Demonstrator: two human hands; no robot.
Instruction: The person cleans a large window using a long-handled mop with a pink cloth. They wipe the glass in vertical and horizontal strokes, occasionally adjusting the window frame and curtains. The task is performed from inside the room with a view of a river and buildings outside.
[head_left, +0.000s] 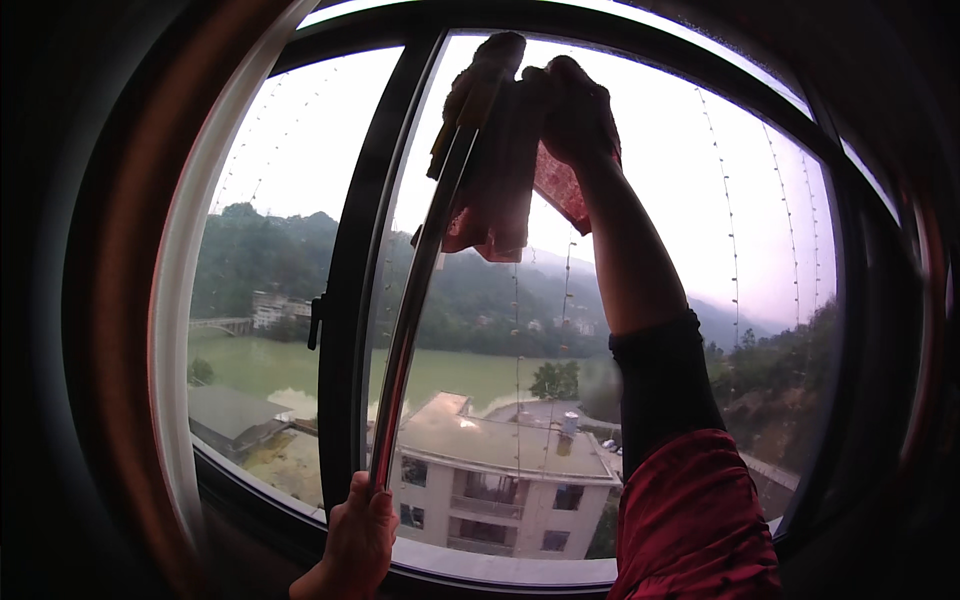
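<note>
My left hand (358, 529), low and left of centre, grips the lower end of a shiny metal pole (420, 292). The pole slants up to a dark, fuzzy-edged head (480, 90) near the top of the window pane. A reddish cloth (491, 217) hangs from this head in front of the glass. My right hand (577, 112) is raised beside the head with its fingers curled on the cloth; another red, patterned part of the cloth (562, 187) hangs below the hand. Backlight hides the exact finger positions.
A dark window frame (352, 247) with a handle (315, 322) stands left of the pole. A pale curtain (191, 247) hangs at the left, beside a brown one. Strings of small lights (727, 202) hang by the glass. Outside are a building, green water and hills.
</note>
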